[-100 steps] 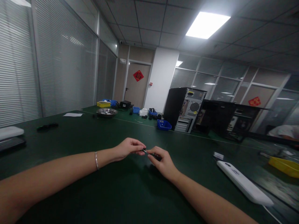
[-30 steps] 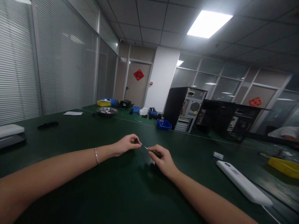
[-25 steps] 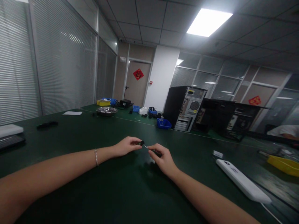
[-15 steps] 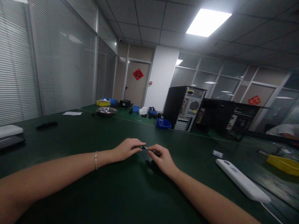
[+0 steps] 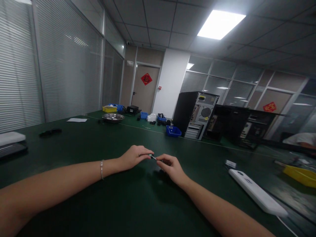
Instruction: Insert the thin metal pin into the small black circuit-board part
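Both my hands meet over the dark green table [image 5: 74,144] near its middle. My left hand [image 5: 134,156], with a thin bracelet on its wrist, pinches a tiny dark part [image 5: 150,155] at its fingertips. My right hand [image 5: 170,167] grips a small dark-handled tool [image 5: 154,158] whose thin metal tip points left and touches the part. What the part is stays too small to tell.
A long white device [image 5: 256,197] lies to the right, with a yellow tray [image 5: 300,174] beyond it. Two black computer cases [image 5: 195,115] stand at the back, next to a blue bin [image 5: 173,131]. A metal bowl [image 5: 113,118] and a white pad [image 5: 11,138] sit to the left.
A second ago my hands were slightly apart with the tool tip free; they have closed together, and the tip now meets the part in my left fingers.
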`<state>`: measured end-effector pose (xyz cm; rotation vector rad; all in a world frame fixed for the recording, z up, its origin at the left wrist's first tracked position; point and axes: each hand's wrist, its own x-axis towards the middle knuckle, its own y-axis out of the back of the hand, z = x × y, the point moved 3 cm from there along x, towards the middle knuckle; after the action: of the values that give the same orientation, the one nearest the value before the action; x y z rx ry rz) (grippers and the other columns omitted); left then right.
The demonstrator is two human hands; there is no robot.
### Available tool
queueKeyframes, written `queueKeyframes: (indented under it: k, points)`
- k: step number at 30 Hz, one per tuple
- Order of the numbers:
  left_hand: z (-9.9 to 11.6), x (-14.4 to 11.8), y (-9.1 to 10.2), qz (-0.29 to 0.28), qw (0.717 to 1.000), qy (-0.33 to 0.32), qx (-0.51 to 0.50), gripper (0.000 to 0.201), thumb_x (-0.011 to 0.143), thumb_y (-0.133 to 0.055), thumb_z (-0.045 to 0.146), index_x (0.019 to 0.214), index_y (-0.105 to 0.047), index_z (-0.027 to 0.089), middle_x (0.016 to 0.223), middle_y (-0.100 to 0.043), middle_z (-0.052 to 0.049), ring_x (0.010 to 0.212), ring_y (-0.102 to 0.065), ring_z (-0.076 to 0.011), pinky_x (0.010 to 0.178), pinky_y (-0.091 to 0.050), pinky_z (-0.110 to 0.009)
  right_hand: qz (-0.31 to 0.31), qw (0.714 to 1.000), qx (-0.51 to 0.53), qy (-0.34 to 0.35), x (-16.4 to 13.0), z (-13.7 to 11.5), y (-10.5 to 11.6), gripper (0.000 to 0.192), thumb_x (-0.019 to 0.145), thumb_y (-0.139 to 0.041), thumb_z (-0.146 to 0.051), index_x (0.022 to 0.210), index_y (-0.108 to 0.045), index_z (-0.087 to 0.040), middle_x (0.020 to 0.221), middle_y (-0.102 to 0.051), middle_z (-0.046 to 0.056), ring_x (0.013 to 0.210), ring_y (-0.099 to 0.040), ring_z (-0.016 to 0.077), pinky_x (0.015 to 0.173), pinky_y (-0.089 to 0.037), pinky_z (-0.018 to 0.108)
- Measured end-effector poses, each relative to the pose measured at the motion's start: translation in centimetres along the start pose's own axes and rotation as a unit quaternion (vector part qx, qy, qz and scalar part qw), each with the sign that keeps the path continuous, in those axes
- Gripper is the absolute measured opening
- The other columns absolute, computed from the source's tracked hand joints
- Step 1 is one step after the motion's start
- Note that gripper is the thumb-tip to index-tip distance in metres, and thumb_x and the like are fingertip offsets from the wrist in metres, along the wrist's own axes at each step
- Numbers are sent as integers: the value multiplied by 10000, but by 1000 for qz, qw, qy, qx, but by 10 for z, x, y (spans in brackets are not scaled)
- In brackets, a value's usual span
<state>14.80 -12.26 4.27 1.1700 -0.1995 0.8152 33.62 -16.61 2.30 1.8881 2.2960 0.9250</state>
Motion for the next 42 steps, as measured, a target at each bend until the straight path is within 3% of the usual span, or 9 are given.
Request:
queueKeyframes:
  k: [8, 19, 27, 31, 36, 42]
  points:
    - [2, 0, 1, 1, 999, 19, -28, 275, 878, -522, 301, 1113, -640, 222, 1023, -687, -40, 928, -608, -163, 822, -441, -253, -21, 996, 82, -37, 1, 8, 0, 236, 784, -646, -358, 906, -677, -158, 565, -517, -43, 454, -415, 71, 409, -308, 187]
    - [-3, 0, -3, -3, 996, 43, -76, 281, 874, -518, 326, 1089, -651, 204, 985, -692, -41, 853, -621, -161, 772, -456, -250, -42, 993, 100, -49, 2, 15, 0, 269, 769, -652, -373, 922, -671, -153, 562, -510, -44, 435, -415, 63, 379, -302, 172]
    - [5, -1, -1, 23, 1000, 16, -5, 279, 895, -483, 287, 1111, -635, 199, 1036, -673, -57, 954, -595, -177, 858, -435, -282, -30, 993, 103, -44, 4, 15, -2, 257, 780, -645, -371, 918, -665, -155, 575, -518, -43, 433, -402, 59, 379, -295, 171]
    - [3, -1, -1, 17, 998, 23, -54, 266, 886, -498, 288, 1091, -646, 205, 1028, -679, -48, 929, -606, -169, 840, -442, -271, -32, 993, 98, -48, 3, 13, -2, 280, 770, -653, -395, 918, -667, -159, 578, -522, -39, 438, -404, 64, 384, -300, 176]
    - [-4, -1, -4, 8, 986, 76, -151, 264, 864, -527, 289, 1062, -657, 172, 885, -686, -44, 785, -620, -155, 731, -465, -249, -36, 994, 92, -50, 1, 8, -2, 288, 781, -642, -399, 940, -665, -160, 596, -524, -33, 450, -406, 68, 394, -297, 181]
    - [-6, 0, -9, 14, 963, 135, -231, 290, 832, -558, 304, 1053, -658, 144, 929, -686, -65, 773, -621, -164, 746, -486, -279, -2, 1000, 25, 17, -1, -8, 0, 263, 814, -608, -391, 958, -676, -181, 780, -613, 18, 606, -518, 117, 537, -404, 227]
